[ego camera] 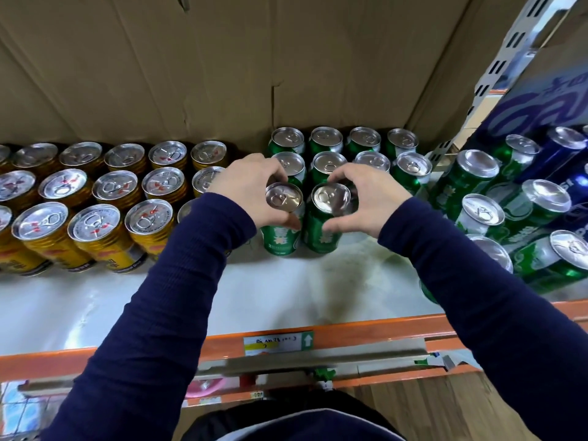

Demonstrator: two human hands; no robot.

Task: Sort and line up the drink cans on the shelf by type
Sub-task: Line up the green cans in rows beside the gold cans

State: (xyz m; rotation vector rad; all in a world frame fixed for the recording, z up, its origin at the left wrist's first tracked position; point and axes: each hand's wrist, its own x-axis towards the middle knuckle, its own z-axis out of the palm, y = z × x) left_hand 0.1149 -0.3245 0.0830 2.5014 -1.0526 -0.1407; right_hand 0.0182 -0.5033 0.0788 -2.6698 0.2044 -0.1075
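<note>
On shelf (pixel 286 281), left hand (pixel 251 183) and right hand (pixel 366 192) are each gripping one green can (pixel 281 233), fingers curled closed, aligning third row.

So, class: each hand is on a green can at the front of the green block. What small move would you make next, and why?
Probably slide both cans back against the row behind. The left hand grips one green can and the right hand another; both stand upright on the shelf, starting a third row that has room to their right.
</note>
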